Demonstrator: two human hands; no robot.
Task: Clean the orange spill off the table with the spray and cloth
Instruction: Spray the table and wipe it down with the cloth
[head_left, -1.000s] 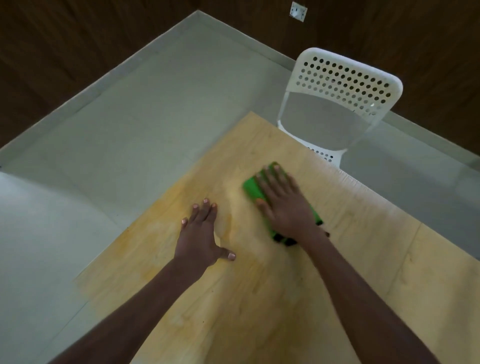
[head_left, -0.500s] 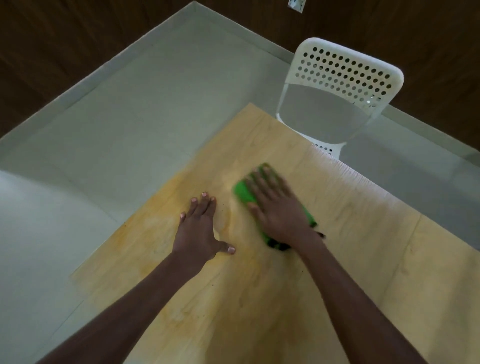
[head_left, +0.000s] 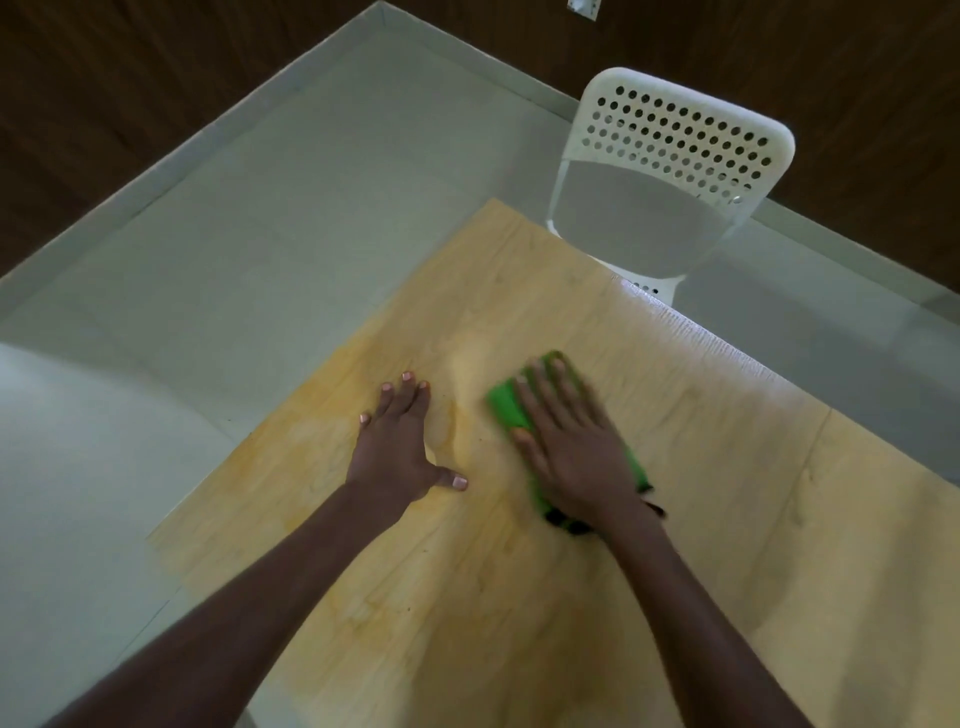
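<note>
A green cloth with a dark edge lies on the light wooden table. My right hand presses flat on it with straight fingers, covering most of it; the hand is slightly blurred. My left hand rests flat on the table just left of the cloth, fingers together and thumb spread. A faint orange smear tints the wood around and left of the left hand, toward the table's left edge. No spray bottle is in view.
A white perforated chair stands at the table's far edge. Grey floor lies to the left and beyond, bounded by dark wood walls. The table's left edge runs close to my left hand.
My right hand has slid the cloth a little left and then back to the right across the table. The left hand has stayed planted in place.
</note>
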